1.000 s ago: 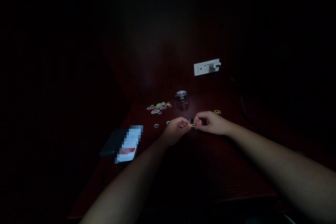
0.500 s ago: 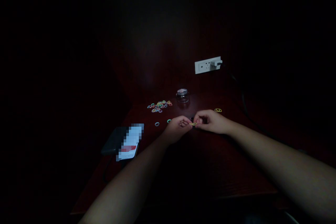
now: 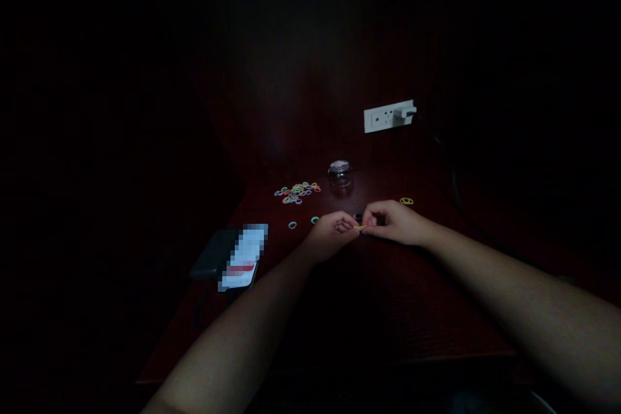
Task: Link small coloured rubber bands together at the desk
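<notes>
Head camera, and I'm watching from afar: the left hand (image 3: 334, 235) and the right hand (image 3: 398, 223) meet nearly fingertip to fingertip — both pinching a small yellow band (image 3: 359, 228) held between them over the dark red table (image 3: 264, 217). Beyond the left hand I've got a scatter of coloured bands (image 3: 297, 192), with a clear jar (image 3: 340, 176) just beside. Yellow loops (image 3: 406, 201) lie past the right hand — and a lit phone (image 3: 244, 257) sits off left.
</notes>
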